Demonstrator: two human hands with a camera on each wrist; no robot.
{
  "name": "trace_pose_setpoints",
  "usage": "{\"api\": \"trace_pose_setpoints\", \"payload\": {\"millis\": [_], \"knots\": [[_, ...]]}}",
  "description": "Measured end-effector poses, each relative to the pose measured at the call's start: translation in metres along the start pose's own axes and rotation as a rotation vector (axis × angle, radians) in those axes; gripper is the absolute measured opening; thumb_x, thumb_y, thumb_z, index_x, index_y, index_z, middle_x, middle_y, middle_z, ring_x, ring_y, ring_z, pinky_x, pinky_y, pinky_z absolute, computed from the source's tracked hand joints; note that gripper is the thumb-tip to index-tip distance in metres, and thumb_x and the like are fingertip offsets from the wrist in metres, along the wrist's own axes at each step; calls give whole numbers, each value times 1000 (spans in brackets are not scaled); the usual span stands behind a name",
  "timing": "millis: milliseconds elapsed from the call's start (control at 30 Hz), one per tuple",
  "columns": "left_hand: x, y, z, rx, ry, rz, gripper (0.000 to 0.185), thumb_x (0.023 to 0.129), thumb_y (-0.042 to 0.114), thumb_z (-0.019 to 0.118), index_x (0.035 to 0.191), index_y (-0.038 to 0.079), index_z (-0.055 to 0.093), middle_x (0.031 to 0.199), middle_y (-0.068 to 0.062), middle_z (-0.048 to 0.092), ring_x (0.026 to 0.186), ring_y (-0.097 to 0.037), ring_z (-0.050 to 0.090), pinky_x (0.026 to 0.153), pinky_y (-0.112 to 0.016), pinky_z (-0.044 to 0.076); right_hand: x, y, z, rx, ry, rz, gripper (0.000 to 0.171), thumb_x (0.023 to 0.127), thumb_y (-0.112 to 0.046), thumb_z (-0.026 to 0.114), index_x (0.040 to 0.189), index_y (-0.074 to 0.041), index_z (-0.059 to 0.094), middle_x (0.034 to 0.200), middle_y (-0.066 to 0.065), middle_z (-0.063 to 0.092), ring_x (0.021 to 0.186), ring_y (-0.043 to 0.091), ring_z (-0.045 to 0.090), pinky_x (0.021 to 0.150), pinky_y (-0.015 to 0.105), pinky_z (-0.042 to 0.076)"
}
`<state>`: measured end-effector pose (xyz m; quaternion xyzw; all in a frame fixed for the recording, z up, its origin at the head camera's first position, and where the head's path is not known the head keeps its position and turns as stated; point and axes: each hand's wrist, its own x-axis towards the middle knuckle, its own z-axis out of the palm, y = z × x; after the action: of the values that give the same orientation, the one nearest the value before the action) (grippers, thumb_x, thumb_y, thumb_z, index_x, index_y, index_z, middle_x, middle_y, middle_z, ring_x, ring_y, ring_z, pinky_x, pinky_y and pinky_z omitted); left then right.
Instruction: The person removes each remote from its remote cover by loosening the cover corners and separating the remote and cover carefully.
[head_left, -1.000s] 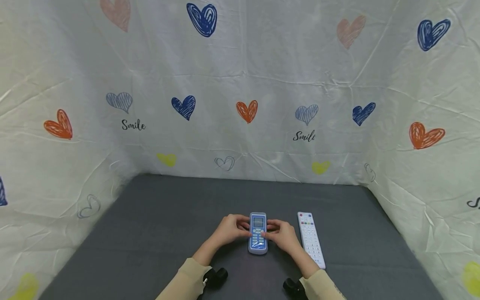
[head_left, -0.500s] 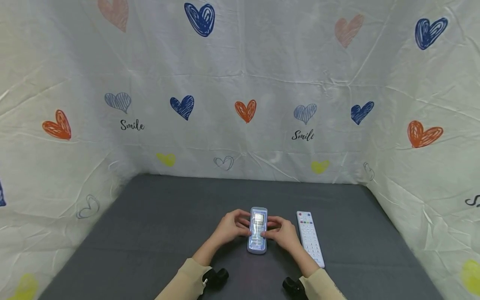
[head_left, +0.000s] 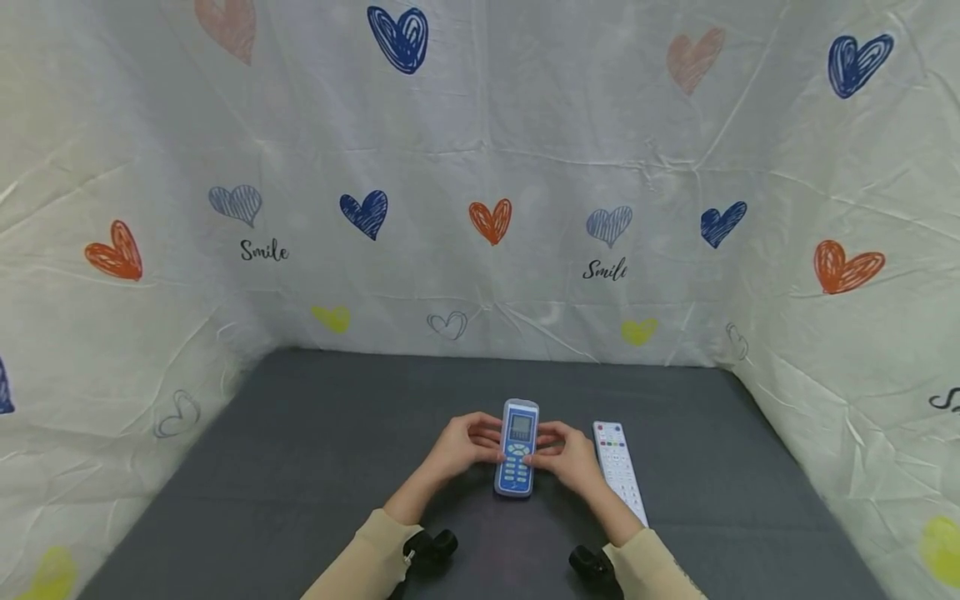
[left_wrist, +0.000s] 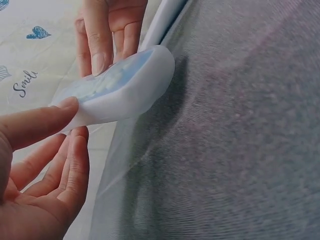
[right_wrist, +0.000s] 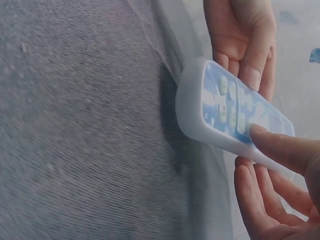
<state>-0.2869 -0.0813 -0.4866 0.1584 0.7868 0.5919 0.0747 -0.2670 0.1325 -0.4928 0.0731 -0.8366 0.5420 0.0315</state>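
Between both hands is a blue-faced remote control (head_left: pixel 517 450) in a whitish, translucent cover, with a small display and light buttons. My left hand (head_left: pixel 467 446) pinches its left edge, thumb on the front edge and fingers behind. From the other side my right hand (head_left: pixel 568 458) grips it, the thumb (right_wrist: pixel 272 145) lying over the buttons. Both wrist views show the remote raised and tilted above the dark cloth, its near end over a shadow. A longer white remote control (head_left: pixel 619 467) lies on the cloth beside my right hand, its lower end partly behind the right forearm.
Dark grey cloth (head_left: pixel 360 442) covers the table. White curtains (head_left: pixel 420 275) printed with hearts and "Smile" enclose its back and both sides. Black wrist cameras (head_left: pixel 431 546) sit at the beige cuffs.
The blue remote has risen slightly and moved away from me, its top tilting a little to the right. Both hands have moved with it. The white remote lies still.
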Motion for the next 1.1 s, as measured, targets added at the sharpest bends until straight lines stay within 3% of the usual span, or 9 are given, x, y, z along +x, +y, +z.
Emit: {"api": "trace_pose_setpoints", "payload": {"millis": [233, 500, 633, 800, 1100], "knots": [[1, 9, -2, -3, 4, 47, 43, 74, 5, 80, 113, -2, 62, 98, -15, 67, 84, -18, 65, 76, -31, 55, 3, -12, -4, 45, -10, -6, 51, 70, -7, 82, 116, 0, 61, 98, 18, 70, 83, 26, 70, 71, 33, 57], [-11, 42, -6, 12, 22, 76, 39, 76, -3, 75, 111, -6, 60, 99, -22, 65, 88, -32, 64, 78, -34, 55, 3, -23, -13, 82, -67, -50, 50, 74, -6, 79, 120, 0, 60, 104, 22, 68, 88, 31, 70, 75, 37, 57], [-8, 32, -6, 24, 34, 80, 40, 76, -2, 75, 113, -6, 60, 99, -21, 65, 88, -32, 64, 78, -35, 55, 2, -25, -16, 78, -94, -36, 49, 76, -6, 78, 121, -4, 60, 106, 20, 68, 91, 30, 69, 77, 39, 57], [1, 13, -5, 35, 76, 78, 39, 75, 3, 78, 111, 0, 64, 97, -14, 68, 85, -21, 65, 77, -32, 55, 2, -26, -17, 98, -115, -39, 49, 78, -6, 76, 124, -5, 58, 109, 21, 67, 95, 32, 68, 79, 39, 56], [1, 14, -7, 61, 122, 115, 34, 74, 6, 79, 107, 7, 67, 97, -10, 69, 82, -18, 65, 71, -32, 56, 2, -28, -15, 246, -115, 5, 43, 84, -1, 67, 126, -1, 57, 116, 26, 63, 95, 30, 68, 77, 39, 57]]}}
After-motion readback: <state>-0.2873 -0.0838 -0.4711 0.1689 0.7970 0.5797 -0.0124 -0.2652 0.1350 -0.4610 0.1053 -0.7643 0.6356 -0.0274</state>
